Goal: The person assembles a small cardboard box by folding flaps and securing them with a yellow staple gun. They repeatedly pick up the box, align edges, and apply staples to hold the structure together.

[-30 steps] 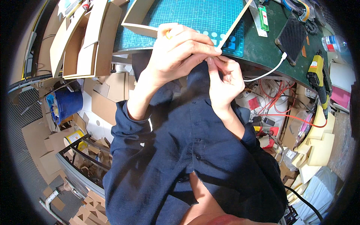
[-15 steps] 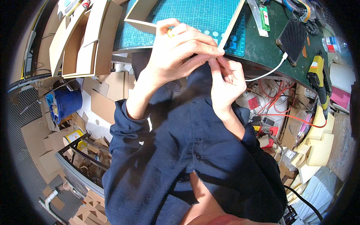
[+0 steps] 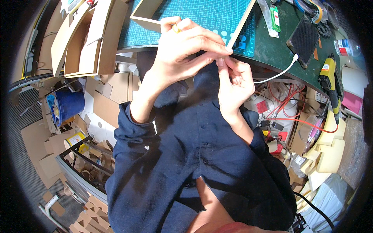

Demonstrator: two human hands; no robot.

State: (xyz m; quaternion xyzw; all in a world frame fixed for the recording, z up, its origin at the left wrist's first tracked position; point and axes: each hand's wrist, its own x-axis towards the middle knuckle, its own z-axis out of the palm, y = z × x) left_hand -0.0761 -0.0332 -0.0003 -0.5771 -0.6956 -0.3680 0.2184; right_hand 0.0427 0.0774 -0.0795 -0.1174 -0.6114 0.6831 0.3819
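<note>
At the near edge of the table, a thin-walled tan cardboard frame (image 3: 241, 26) stands over the cutting mat, its walls reaching away from me. My left hand (image 3: 190, 48), a yellow ring on one finger, is closed along the frame's near side, with its fingertips at the near right corner. That hand covers most of the near side. Just below the corner, my right hand (image 3: 235, 79) is closed in a pinch, thumb against fingers, almost touching the left fingertips. Whatever lies in the pinch is too small or hidden to make out.
The teal cutting mat (image 3: 182, 13) covers the table's middle. To the right lie a steel ruler (image 3: 268, 19), a green-packed item (image 3: 275, 18), a black device (image 3: 304, 37) with a white cable, and a yellow-black glue gun (image 3: 328, 77). Cardboard boxes (image 3: 79, 58) stand at left.
Both hands stay at the frame's corner. The left fingers have shifted very slightly; the frame has hardly moved.
</note>
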